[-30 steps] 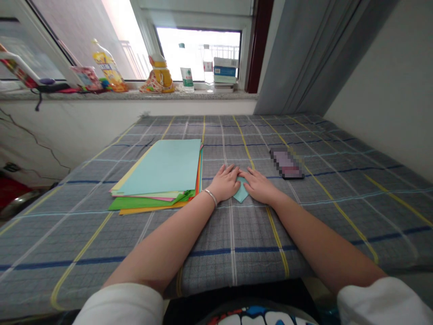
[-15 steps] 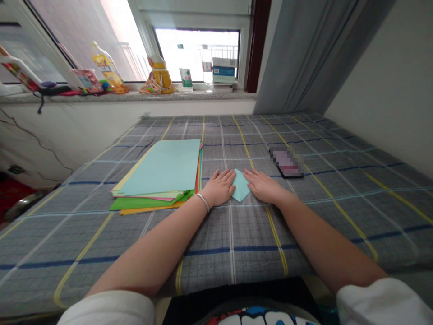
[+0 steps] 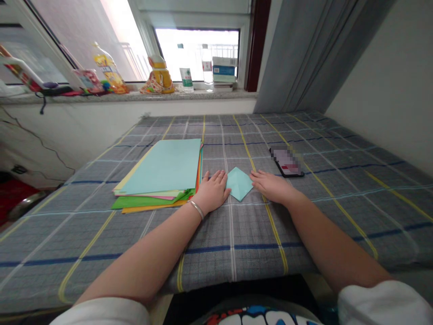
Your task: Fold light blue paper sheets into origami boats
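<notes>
A small piece of folded light-blue paper lies flat on the plaid cloth, shaped like a diamond with creases across it. At its left edge rests my left hand, palm down with fingers stretched out, a silver bangle on the wrist. My right hand lies flat at the paper's right corner, its fingertips at the edge. Neither hand grips anything. Left of my left hand is a stack of coloured paper, light blue on top, with green, pink and orange sheets showing below.
A phone with a blurred screen lies beyond my right hand. The plaid cloth covers the whole surface. Along the windowsill stand an orange drink bottle, a yellow object, a white-green tube and stacked boxes.
Both hands have slid outward, the left to the left and the right to the right, uncovering more of the folded paper between them.
</notes>
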Motion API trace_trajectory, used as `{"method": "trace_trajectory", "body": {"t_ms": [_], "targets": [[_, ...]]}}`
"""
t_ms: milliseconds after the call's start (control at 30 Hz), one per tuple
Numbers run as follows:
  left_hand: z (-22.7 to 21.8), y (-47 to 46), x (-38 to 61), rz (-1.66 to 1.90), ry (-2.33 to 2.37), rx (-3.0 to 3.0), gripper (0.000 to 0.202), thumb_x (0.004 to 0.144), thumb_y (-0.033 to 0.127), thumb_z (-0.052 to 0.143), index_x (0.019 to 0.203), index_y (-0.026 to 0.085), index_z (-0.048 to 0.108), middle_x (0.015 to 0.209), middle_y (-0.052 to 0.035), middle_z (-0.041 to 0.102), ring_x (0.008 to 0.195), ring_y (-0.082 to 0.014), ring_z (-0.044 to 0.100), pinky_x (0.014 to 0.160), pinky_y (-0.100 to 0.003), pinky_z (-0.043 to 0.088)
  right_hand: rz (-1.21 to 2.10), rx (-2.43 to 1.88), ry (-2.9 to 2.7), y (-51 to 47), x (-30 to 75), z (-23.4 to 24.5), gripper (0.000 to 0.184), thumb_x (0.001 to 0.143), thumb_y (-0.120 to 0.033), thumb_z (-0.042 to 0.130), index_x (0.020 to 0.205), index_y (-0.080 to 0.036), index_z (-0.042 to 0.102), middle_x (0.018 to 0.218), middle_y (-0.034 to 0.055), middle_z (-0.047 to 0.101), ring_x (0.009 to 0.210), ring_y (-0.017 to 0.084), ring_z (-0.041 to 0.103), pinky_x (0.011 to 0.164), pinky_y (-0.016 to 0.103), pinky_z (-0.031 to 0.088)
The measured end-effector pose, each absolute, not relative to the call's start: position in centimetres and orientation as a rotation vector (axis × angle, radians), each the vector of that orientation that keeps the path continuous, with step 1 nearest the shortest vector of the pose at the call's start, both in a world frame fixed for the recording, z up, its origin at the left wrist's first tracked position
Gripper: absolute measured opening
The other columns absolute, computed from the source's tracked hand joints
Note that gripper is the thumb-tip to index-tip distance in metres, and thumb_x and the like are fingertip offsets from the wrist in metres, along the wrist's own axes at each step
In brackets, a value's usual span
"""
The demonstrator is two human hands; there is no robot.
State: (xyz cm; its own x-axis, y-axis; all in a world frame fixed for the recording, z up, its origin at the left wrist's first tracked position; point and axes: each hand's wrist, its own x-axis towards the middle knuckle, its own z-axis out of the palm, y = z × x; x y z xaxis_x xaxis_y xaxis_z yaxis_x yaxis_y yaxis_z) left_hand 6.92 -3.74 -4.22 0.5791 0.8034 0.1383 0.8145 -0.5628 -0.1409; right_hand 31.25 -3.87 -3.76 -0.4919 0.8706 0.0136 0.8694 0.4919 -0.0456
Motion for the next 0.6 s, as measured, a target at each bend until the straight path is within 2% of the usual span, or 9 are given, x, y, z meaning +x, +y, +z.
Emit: {"method": "trace_trajectory", "body": {"t_ms": [233,467,600], "targets": [[-3.0,-4.3,7.5,-0.105,-1.313,-2.567,0.047,0.091,0.039,0.047,0.115,0.002,0.062,0.123,-0.0225,0.060,0.116,-0.0297,0.055,0.104,-0.044,0.034,0.009,-1.647,-2.687,-4.5,31.5,-3.3,0.048,0.093,-0.027,0.037,0.137,-0.014,0.049,0.144,0.0113,0.045,0.132,0.026,0.042,0.109,0.039,0.035],[-2.2,-4.7,8.0,0.016,-1.358,-2.568,0.038,0.090,0.040,0.053,0.084,0.009,0.074,0.099,-0.0179,0.069,0.099,-0.0300,0.062,0.099,-0.048,0.036,0.044,-1.749,-2.657,-5.2,31.7,-2.4,0.042,0.090,-0.025,0.040,0.127,-0.023,0.061,0.138,0.0074,0.052,0.123,0.023,0.052,0.101,0.037,0.043],[-2.2,-4.8,8.0,0.009,-1.377,-2.554,0.037,0.089,0.040,0.055,0.080,0.010,0.074,0.092,-0.0164,0.070,0.091,-0.0284,0.064,0.098,-0.048,0.036,0.066,-1.728,-2.697,-4.9,32.1,-2.1,0.039,0.089,-0.025,0.041,0.119,-0.023,0.066,0.136,0.0068,0.054,0.120,0.023,0.055,0.097,0.036,0.046]]}}
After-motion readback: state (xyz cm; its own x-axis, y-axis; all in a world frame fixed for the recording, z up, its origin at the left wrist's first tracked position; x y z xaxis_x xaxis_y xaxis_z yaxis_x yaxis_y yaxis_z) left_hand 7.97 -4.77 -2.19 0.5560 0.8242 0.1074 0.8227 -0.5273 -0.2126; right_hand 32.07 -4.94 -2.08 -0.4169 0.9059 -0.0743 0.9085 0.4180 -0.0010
